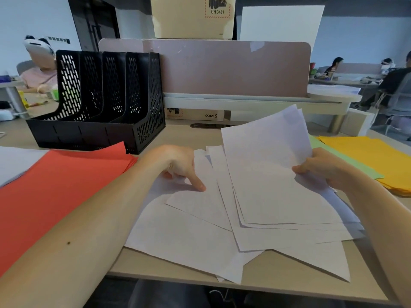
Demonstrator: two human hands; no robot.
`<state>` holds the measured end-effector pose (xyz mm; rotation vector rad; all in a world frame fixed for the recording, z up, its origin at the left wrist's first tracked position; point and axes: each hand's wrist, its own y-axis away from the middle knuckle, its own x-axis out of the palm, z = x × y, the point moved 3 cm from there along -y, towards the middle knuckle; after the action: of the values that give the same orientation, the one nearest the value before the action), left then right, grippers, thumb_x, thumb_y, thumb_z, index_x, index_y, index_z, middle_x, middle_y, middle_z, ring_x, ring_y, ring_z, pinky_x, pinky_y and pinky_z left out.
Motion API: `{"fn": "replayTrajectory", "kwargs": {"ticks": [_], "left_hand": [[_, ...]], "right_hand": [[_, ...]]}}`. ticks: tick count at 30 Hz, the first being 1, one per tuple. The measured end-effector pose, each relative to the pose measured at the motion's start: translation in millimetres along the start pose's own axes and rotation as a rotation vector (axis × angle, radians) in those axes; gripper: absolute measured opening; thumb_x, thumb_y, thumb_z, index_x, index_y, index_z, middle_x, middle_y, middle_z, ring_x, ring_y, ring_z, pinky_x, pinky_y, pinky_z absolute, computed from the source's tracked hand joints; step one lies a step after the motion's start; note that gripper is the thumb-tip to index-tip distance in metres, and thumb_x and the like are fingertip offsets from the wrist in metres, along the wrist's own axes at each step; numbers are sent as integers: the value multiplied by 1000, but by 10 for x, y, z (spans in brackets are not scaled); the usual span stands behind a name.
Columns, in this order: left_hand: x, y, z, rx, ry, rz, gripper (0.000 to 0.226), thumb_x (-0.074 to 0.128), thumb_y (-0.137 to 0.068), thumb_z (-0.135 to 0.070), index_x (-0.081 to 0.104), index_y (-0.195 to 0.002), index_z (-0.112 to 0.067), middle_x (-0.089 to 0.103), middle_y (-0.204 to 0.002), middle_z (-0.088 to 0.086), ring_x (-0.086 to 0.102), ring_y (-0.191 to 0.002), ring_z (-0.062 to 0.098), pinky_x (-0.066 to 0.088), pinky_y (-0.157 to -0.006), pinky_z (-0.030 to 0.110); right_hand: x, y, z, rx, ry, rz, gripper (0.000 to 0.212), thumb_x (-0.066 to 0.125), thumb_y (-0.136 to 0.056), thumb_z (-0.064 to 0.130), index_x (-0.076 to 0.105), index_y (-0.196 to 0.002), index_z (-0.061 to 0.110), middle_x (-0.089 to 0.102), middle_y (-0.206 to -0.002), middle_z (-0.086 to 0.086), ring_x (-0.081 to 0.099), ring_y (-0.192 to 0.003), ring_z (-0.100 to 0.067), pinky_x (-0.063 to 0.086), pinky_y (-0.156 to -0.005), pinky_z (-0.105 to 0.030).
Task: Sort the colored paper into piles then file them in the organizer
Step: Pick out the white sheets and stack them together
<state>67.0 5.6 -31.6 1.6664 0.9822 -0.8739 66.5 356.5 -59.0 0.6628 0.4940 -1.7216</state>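
Loose white sheets [189, 230] lie fanned across the middle of the desk. My right hand [322, 167] grips several white sheets [273, 174] by their right edge and tilts them up off the desk. My left hand [180, 165] presses on the spread white sheets, one finger stretched out and the others curled. A red pile [55, 187] lies to the left, with a white pile [15, 163] beyond it. At the right lie a green sheet [355, 165] and a yellow pile [378, 156]. The black mesh organizer [100, 101] stands at the back left, its slots holding nothing.
A pink desk divider [233, 67] on a white shelf closes off the back of the desk. A cardboard box [191, 16] stands above it. People sit at other desks at the far left and far right. The desk's front edge [200, 283] runs just below the white sheets.
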Motion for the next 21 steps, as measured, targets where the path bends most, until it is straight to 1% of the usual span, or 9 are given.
{"fn": "replayTrajectory", "kwargs": {"ticks": [2, 3, 5, 6, 9, 12, 16, 19, 21], "left_hand": [[-9, 14, 8, -3, 38, -22, 56, 88, -62, -52, 67, -91, -10, 61, -77, -3, 54, -62, 14, 50, -59, 26], [-9, 16, 4, -1, 35, -37, 64, 88, -60, -54, 67, -102, -10, 66, -92, -2, 61, -76, 15, 57, -69, 31], [9, 23, -27, -5, 1, -77, 80, 87, -60, -58, 59, -119, -11, 62, -117, -1, 61, -97, 22, 59, -82, 38], [28, 30, -44, -6, -11, -95, 81, 86, -61, -58, 56, -121, -13, 60, -119, 1, 61, -99, 24, 59, -82, 38], [63, 12, -104, -21, 2, -101, 64, 88, -63, -52, 61, -104, -13, 69, -99, 11, 68, -86, 24, 57, -70, 31], [68, 21, -89, -54, 73, -72, 53, 91, -60, -50, 64, -83, -10, 72, -78, 4, 69, -73, 21, 60, -72, 34], [69, 15, -68, -85, 85, -42, 65, 91, -55, -54, 67, -91, -6, 67, -83, 5, 60, -69, 23, 48, -61, 30], [80, 54, -107, -73, 123, -34, 46, 90, -65, -44, 63, -84, -12, 64, -86, 11, 61, -75, 26, 46, -61, 29], [83, 62, -91, -43, 182, -51, 33, 84, -78, -25, 60, -84, -3, 62, -85, 19, 63, -76, 29, 47, -64, 29]], "right_hand": [[3, 8, -1, 0, -1, 4, 11, 72, -80, 7, 67, -88, 3, 68, -93, -21, 64, -95, -40, 48, -77, -40], [4, 9, 0, 1, -2, 4, 11, 72, -80, 7, 67, -89, 3, 68, -94, -20, 64, -95, -39, 49, -79, -41], [2, 15, 2, -3, 3, 10, 12, 72, -80, 8, 67, -91, 4, 68, -96, -19, 63, -95, -39, 50, -84, -44], [10, 22, 6, -10, 7, 17, 13, 72, -81, 8, 67, -92, 4, 68, -97, -19, 63, -95, -39, 50, -85, -45], [21, 30, 13, -20, 23, 14, 13, 72, -81, 9, 67, -92, 4, 69, -97, -19, 64, -94, -38, 51, -84, -44], [46, 57, 43, -29, 19, 26, 14, 71, -81, 8, 67, -94, 3, 69, -98, -19, 64, -95, -38, 50, -83, -42], [30, 95, 45, -45, -6, 37, 13, 71, -82, 6, 67, -94, 3, 70, -98, -19, 65, -96, -39, 51, -85, -44], [20, 117, 55, -47, -28, 48, 15, 73, -81, 6, 68, -94, 2, 70, -98, -21, 65, -97, -40, 52, -88, -48], [15, 143, 76, -59, -51, 63, 15, 72, -81, 5, 68, -95, 1, 70, -98, -22, 66, -94, -40, 52, -87, -49]]}}
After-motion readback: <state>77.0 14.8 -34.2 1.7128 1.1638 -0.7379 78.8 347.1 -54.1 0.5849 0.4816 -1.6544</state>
